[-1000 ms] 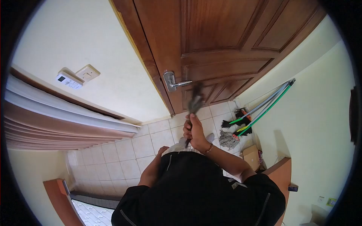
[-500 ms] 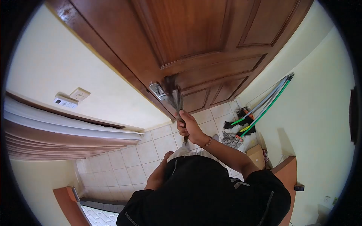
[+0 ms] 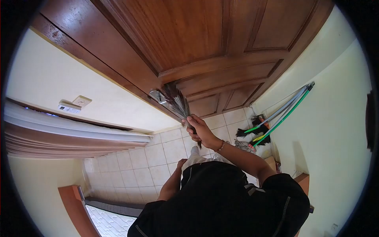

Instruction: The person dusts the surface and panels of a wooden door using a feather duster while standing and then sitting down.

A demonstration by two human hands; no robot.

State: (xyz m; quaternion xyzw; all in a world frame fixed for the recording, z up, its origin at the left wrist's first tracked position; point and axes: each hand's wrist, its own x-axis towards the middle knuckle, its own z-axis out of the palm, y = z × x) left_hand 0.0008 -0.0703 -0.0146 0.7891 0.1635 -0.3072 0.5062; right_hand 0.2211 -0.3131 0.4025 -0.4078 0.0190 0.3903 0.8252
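Black cloth filled six o'clock: one shirt (image 3: 221, 197), pale stitching along its seams. Of two hands, the left hand (image 3: 182, 162) lay low, beside the pale trousers (image 3: 192, 161); its fingers were partly hidden, so how far it was open I could not tell. The right hand (image 3: 201, 131) was at the centre, its forearm angled in from five o'clock, one bracelet (image 3: 222, 145) on the wrist. It had closed firmly around one duster (image 3: 181, 104), whose soft grey and brown feathers fanned out toward eleven o'clock, overlapping one shiny metal handle (image 3: 158, 96); contact could not be judged.

Square, glossy tiles (image 3: 152, 173) spread below. At seven, one quilted white mattress (image 3: 108, 221). At three, at least two slim poles (image 3: 293, 107), one stringy grey mop (image 3: 244, 146) and black bristles (image 3: 242, 132). At nine, one pleated pink curtain (image 3: 59, 138), one remote (image 3: 70, 106) and one switch (image 3: 82, 101). One panelled wooden door (image 3: 189, 31) spanned twelve.
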